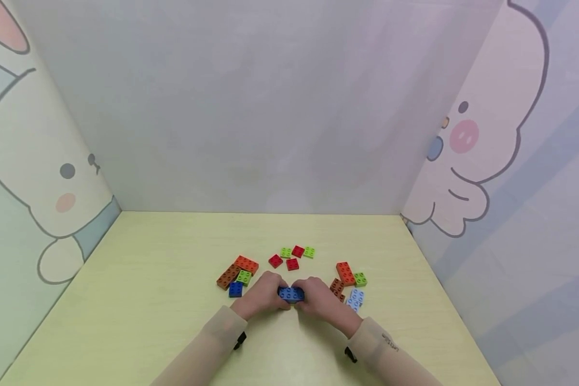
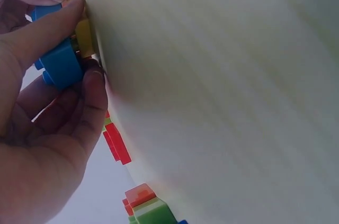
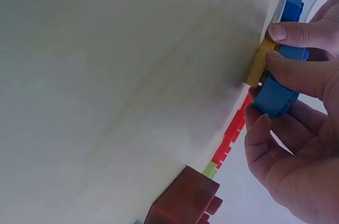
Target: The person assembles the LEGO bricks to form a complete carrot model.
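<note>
Left grip (image 1: 265,293) and right grip (image 1: 318,298) pinch a blue studded plastic brick (image 1: 291,294).
Probably light, stiff, slightly slick; hold its ends, above the yellow plastic block (image 3: 258,67).

Looks, in the head view, forward and down from above and well back, taking in tabletop (image 1: 140,289), wall (image 1: 265,107), left hand (image 1: 266,292) and right hand (image 1: 317,296). Looks, from the left wrist, low along the tabletop and very near the left hand, rolled sideways, putting the tabletop at right and the blue brick (image 2: 62,66) at upper left. Looks, from the right wrist, equally low and near, rolled the opposite way. Shares the blue brick across all three; shares the yellow brick (image 2: 83,38) across both wrist views.
</note>
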A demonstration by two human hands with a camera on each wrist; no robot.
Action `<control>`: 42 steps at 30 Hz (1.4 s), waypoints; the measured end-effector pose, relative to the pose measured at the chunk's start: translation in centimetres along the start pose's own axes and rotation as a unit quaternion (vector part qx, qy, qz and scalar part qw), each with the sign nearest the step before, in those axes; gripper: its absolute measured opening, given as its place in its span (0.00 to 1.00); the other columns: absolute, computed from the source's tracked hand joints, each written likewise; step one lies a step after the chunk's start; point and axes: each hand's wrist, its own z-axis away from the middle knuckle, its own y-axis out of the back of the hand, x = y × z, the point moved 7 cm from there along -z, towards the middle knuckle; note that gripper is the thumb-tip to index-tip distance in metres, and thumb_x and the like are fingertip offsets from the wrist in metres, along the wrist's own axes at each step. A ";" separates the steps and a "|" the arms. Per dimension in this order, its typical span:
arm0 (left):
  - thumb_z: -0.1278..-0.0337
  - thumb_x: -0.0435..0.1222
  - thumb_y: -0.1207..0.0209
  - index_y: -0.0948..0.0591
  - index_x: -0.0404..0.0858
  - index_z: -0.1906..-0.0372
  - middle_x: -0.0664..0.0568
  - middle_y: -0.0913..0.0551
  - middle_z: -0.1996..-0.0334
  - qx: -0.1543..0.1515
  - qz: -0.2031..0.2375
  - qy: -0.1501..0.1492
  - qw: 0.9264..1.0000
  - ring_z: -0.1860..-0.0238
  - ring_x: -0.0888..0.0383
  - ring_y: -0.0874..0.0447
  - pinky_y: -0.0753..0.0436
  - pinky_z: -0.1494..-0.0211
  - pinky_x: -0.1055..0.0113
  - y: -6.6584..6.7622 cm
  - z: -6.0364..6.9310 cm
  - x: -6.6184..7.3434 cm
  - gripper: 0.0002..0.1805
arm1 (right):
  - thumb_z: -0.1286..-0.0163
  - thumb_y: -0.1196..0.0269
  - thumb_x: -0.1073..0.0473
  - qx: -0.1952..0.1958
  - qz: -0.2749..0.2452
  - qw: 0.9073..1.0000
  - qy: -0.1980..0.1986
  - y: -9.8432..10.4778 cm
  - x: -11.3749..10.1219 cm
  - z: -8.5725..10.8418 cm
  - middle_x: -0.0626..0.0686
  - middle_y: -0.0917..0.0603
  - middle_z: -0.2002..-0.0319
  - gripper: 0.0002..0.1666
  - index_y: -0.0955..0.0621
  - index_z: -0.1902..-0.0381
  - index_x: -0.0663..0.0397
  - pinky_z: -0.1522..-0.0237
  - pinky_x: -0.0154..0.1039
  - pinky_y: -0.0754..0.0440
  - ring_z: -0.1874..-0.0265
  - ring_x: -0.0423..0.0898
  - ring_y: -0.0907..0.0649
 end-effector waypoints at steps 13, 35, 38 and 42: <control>0.65 0.40 0.23 0.13 0.44 0.73 0.63 0.23 0.79 0.000 -0.015 -0.008 1.000 0.72 0.61 0.27 0.27 0.64 0.68 0.0 0.0 0.0 0.11 | 0.43 0.29 0.60 0.016 0.027 0.999 0.020 0.1 -0.4 0.1 0.42 0.19 0.67 0.15 0.16 0.57 0.54 0.61 0.37 0.25 0.68 0.39 0.25; 0.68 0.39 0.22 0.12 0.44 0.71 0.59 0.23 0.74 0.002 0.022 0.053 0.998 0.69 0.58 0.27 0.26 0.61 0.64 -0.1 0.1 -0.4 0.13 | 0.46 0.28 0.64 -0.006 -0.005 1.000 0.008 0.3 -0.4 -0.4 0.40 0.21 0.69 0.15 0.16 0.59 0.52 0.61 0.38 0.24 0.69 0.39 0.25; 0.68 0.39 0.21 0.12 0.44 0.70 0.59 0.23 0.74 0.006 0.025 0.056 0.998 0.69 0.58 0.27 0.26 0.61 0.63 -0.1 0.1 -0.5 0.14 | 0.46 0.28 0.65 -0.007 -0.011 1.000 0.011 0.1 -0.2 -0.5 0.40 0.20 0.68 0.15 0.16 0.59 0.53 0.60 0.37 0.24 0.68 0.38 0.24; 0.69 0.40 0.21 0.13 0.43 0.71 0.59 0.22 0.74 0.009 0.031 0.055 0.998 0.69 0.58 0.26 0.25 0.62 0.63 -0.1 0.1 -0.7 0.14 | 0.46 0.28 0.64 -0.010 -0.015 1.000 0.006 -0.1 0.0 -0.7 0.40 0.20 0.68 0.16 0.16 0.58 0.53 0.60 0.37 0.24 0.68 0.38 0.24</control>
